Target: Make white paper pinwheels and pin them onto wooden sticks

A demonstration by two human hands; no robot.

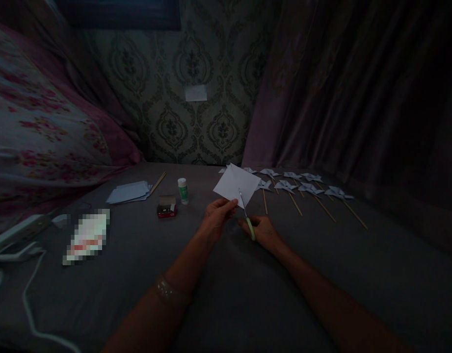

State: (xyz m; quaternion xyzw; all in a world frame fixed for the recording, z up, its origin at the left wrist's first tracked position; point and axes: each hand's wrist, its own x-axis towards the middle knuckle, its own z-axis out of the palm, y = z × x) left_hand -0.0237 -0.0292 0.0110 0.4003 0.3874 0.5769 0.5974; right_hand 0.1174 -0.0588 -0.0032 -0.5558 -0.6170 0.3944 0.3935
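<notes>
A white square of paper is held up above the table, pinched near its lower corner by my left hand. My right hand grips a pair of scissors by the yellow-green handles. The scissor blades point up and away from me and lie over the right part of the paper near its lower edge. Behind and to the right of the sheet lie several white paper pinwheels on thin wooden sticks, some partly hidden by the paper.
At the left are a stack of white paper, thin wooden sticks, a glue stick and a small red box. Nearer me lie a blurred packet, a power strip and a white cable. Curtains hang behind.
</notes>
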